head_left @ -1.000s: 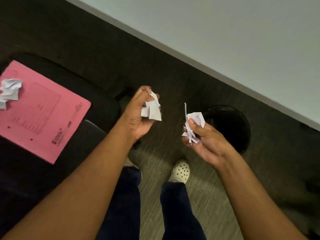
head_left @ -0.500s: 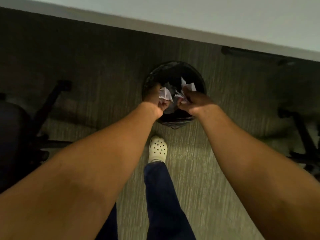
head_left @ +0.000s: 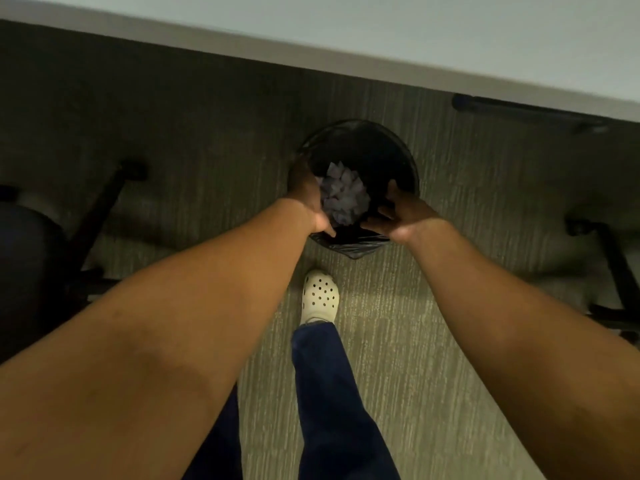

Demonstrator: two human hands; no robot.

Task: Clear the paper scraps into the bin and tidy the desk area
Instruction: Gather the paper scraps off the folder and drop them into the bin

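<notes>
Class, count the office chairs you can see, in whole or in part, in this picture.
2. One chair sits at the left edge, its legs reaching toward the bin; another chair is at the right edge. More may lie outside the view.

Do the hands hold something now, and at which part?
Nothing is held. Left hand and right hand are open over the bin; the paper scraps lie inside.

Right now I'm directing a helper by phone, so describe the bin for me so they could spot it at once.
Find the pale desk edge running across the top; below it lies striped grey carpet. The bin stands on that carpet between two dark chair bases, just ahead of a white clog. It is the only round thing there, lined with a black bag and holding crumpled paper scraps.
</notes>
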